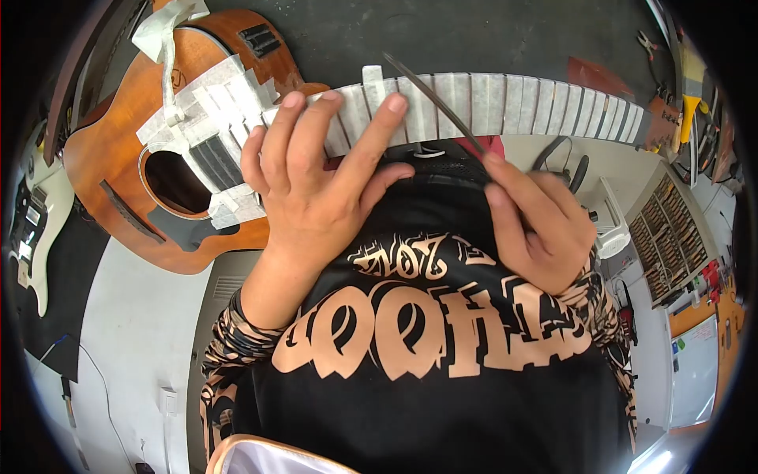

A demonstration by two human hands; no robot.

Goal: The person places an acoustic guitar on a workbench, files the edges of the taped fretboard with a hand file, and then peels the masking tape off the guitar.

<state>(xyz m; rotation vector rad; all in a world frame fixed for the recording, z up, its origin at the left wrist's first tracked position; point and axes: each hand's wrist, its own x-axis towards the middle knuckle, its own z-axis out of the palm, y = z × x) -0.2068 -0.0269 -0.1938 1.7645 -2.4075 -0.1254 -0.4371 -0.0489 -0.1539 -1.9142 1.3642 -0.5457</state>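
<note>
Head view: grips a slim file (433,96) in the right hand (545,225), slanting it forward-left across the taped guitar neck (521,104), laid crosswise just ahead of that hand, and rests the left hand (316,186), fingers spread, on it nearer the guitar body (110,158).

Guitar workshop — taped acoustic guitar (118,162), pliers (648,46), rack (668,231) of, perhaps, small tools.

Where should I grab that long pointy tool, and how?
Probably pinch the tool at its lower end, away from the point, coming from the lower right. It's thin and slants up and left across the guitar neck, so that end lies nearer the person. The right hand has its grip there, hiding the end's shape.
</note>
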